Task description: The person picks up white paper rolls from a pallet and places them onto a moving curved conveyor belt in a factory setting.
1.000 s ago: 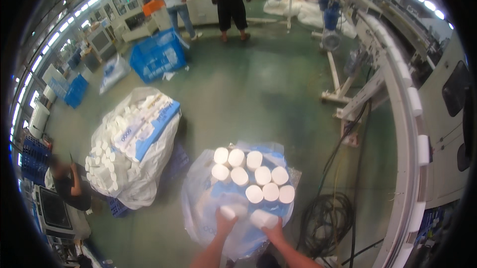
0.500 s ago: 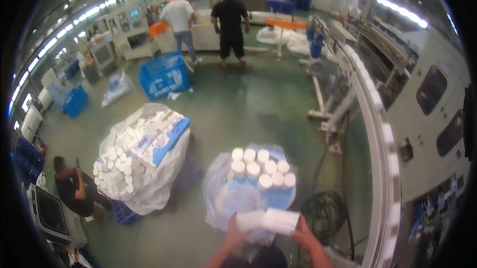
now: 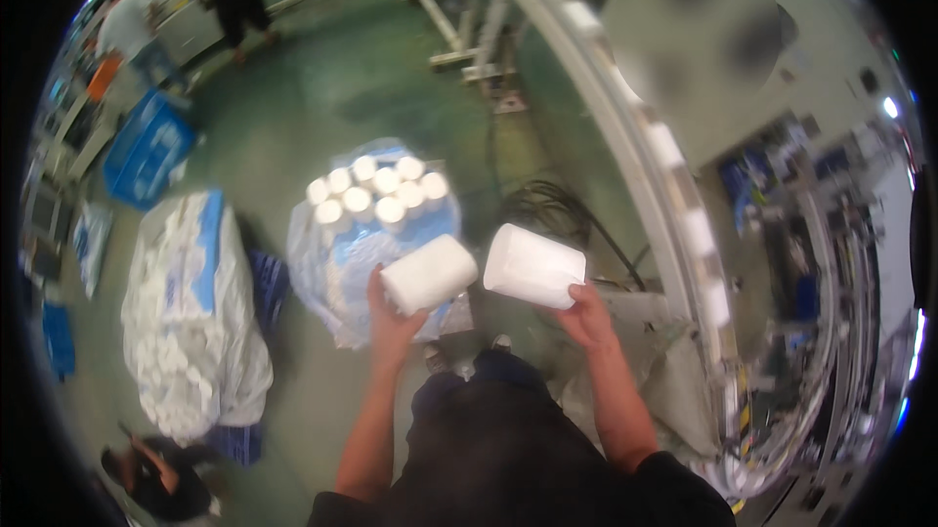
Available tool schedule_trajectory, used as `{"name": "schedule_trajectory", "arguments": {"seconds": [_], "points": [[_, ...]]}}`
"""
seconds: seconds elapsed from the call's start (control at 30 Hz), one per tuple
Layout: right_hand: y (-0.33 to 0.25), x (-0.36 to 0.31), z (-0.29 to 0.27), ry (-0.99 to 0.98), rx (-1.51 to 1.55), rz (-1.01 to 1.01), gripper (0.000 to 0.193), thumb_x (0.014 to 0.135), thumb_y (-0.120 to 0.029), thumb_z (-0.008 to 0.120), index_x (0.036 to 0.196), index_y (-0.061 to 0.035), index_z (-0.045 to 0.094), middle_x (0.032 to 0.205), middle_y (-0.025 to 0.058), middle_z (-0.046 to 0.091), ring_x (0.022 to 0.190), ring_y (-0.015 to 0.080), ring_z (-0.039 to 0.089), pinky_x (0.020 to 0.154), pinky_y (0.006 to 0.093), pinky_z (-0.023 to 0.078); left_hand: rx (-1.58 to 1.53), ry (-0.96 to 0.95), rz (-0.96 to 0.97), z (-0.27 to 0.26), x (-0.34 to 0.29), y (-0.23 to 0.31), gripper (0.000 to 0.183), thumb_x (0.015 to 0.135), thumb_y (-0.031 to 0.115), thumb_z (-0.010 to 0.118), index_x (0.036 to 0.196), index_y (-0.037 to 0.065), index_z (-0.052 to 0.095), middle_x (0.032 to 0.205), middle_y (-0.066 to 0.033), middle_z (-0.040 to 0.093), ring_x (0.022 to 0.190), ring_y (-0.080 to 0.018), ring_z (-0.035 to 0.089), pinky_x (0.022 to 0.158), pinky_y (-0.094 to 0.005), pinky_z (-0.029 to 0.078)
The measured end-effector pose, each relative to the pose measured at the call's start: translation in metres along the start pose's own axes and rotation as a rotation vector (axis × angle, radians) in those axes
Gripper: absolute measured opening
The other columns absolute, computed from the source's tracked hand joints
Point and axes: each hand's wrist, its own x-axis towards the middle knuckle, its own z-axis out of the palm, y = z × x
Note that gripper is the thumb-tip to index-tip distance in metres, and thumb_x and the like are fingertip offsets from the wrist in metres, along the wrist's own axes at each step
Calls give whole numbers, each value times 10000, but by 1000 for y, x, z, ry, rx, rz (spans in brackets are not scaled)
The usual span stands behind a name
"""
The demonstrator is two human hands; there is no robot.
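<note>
Two forearms of yours reach forward and converge slightly. Your left hand [image 3: 393, 317] clasps the left roll [image 3: 430, 275] at its lower left end, thumb along the side; your right hand [image 3: 586, 317] pinches the lower right end of the right roll [image 3: 534, 268], its other fingers mostly hidden. Both plain white rolls are tilted, a narrow gap between them, over and beyond the plastic-covered bundle's [image 3: 311, 263] near right edge. Ten standing rolls [image 3: 357, 201] crowd its far edge. Print on the blue-and-white wrapper [image 3: 209, 253] at left is too blurred to read.
</note>
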Motion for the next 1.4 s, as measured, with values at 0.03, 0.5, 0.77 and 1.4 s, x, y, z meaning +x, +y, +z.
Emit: {"name": "schedule_trajectory", "arguments": {"seconds": [0.03, 0.5, 0.77, 1.4], "points": [[-9, -12, -11, 5, 56, -23, 796, 835, -208, 681, 1528, -66, 315, 1456, 137, 488, 1312, 328, 504, 1074, 521, 425, -31, -38, 54, 6, 2, -2, 1037, 724, 31, 767, 1571, 109, 173, 1500, -158, 347, 1341, -306, 446, 1096, -446, 430], [-117, -75, -171, 259, -10, -350, 930, 820, -169, 754, 1574, -93, 216, 1526, 129, 371, 1383, 274, 409, 1130, 465, 352, -811, -177, -520, 191, 49, -77, 595, 947, 494, 534, 1405, 115, 502, 1417, -92, 547, 1278, -316, 535, 1082, -545, 434], [-210, -82, -253, 332, -305, -331, 1030, 798, -46, 744, 1599, -118, 99, 1559, 155, 288, 1428, 295, 312, 1174, 408, 273, -179, -104, -320, 334, 48, -120, 516, 941, 371, 518, 1375, 94, 532, 1398, -107, 570, 1261, -324, 558, 1047, -517, 470], [-157, -99, -276, 669, 213, -558, 815, 842, -97, 676, 1545, -70, 264, 1481, 131, 434, 1341, 300, 467, 1083, 468, 416, -154, -698, -721, 428, 138, -177, 570, 923, 459, 518, 1388, 128, 533, 1421, -153, 528, 1215, -412, 551, 896, -525, 528]]}}
